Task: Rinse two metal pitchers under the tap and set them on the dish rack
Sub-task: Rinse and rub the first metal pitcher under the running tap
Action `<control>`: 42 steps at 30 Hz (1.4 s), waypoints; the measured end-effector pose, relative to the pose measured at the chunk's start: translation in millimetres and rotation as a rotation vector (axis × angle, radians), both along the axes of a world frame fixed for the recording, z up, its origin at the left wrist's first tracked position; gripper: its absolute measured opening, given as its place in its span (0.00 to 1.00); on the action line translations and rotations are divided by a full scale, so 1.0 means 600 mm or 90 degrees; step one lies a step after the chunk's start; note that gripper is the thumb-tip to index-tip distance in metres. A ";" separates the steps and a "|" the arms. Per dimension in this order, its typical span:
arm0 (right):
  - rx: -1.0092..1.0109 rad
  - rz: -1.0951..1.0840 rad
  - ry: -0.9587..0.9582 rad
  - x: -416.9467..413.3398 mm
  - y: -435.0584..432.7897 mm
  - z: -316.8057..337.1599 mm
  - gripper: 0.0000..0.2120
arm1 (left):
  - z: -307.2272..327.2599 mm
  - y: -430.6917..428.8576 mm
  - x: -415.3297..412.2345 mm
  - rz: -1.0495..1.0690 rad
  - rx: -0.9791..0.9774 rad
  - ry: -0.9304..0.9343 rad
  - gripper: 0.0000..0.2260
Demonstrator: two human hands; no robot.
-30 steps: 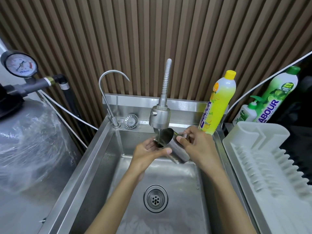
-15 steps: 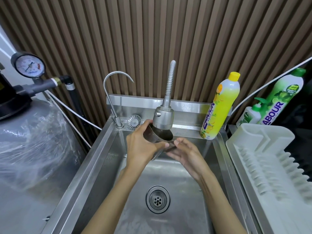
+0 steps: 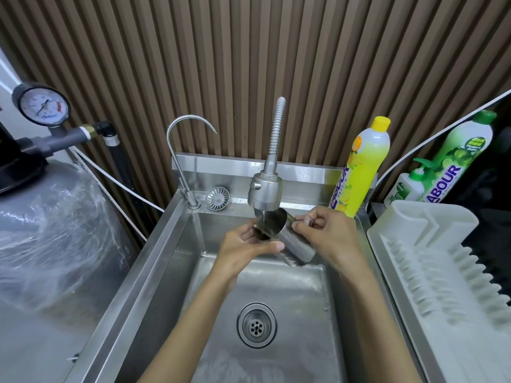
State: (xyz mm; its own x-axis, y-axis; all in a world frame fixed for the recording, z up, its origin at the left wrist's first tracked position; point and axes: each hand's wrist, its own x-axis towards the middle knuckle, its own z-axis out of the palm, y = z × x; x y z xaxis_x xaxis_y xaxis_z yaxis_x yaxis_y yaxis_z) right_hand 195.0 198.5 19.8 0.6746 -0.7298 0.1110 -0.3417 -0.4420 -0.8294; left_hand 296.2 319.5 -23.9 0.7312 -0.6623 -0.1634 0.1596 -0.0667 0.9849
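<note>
Well, upper left: a round pressure gauge (image 3: 41, 107) sits on grey pipework, above a big tank (image 3: 49, 230) wrapped in clear plastic.
Back ledge, left of centre: a thin gooseneck tap (image 3: 188, 150) stands at the corner, with a round strainer plug (image 3: 217, 198) just beside it.
Sink: a stainless sink (image 3: 154, 258) fills the middle and bottom of the frame, its drain (image 3: 256, 324) low in the centre.
Tap head: a flexible-necked tap head (image 3: 265, 193) hangs over the back of the basin, centre frame, with water falling from it.
Left hand: the left hand (image 3: 246, 244) is palm up at the pitcher's mouth, fingers curled round the rim, thumb laid along the side.
Metal pitcher: the metal pitcher (image 3: 296, 243) is held above the basin at centre frame. It is tilted, mouth up under the tap head and base pointing down to the right.
Right hand: the right hand (image 3: 329, 236) grasps it from the right, thumb and fingers pinching the handle near the rim.
Behind the sink, right: a yellow bottle (image 3: 362, 170) stands upright. Further right are a small pump bottle (image 3: 405, 189) and a green bottle (image 3: 456, 161).
Right edge: a white plastic dish rack (image 3: 431, 244) lies just beside the sink.
</note>
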 end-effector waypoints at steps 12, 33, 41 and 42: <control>0.647 0.185 -0.328 0.049 -0.014 -0.076 0.08 | 0.050 -0.001 -0.014 0.252 0.083 -0.443 0.31; 0.287 0.060 -0.186 0.023 -0.034 -0.026 0.11 | -0.015 -0.031 -0.021 0.146 -0.113 -0.066 0.28; 0.556 0.174 -0.226 0.036 -0.016 -0.073 0.06 | 0.028 0.003 0.000 0.236 0.018 -0.328 0.30; 0.563 0.174 -0.219 0.037 -0.010 -0.076 0.06 | 0.028 0.007 0.005 0.239 0.036 -0.330 0.31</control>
State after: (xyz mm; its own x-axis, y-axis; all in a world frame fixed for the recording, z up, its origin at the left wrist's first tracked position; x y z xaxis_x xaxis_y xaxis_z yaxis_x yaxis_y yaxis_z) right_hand 217.1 192.6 -26.0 0.8659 -0.4677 -0.1776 0.0011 0.3567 -0.9342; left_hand 299.5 323.9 -7.3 0.9051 -0.3465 0.2463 -0.3134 -0.1524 0.9373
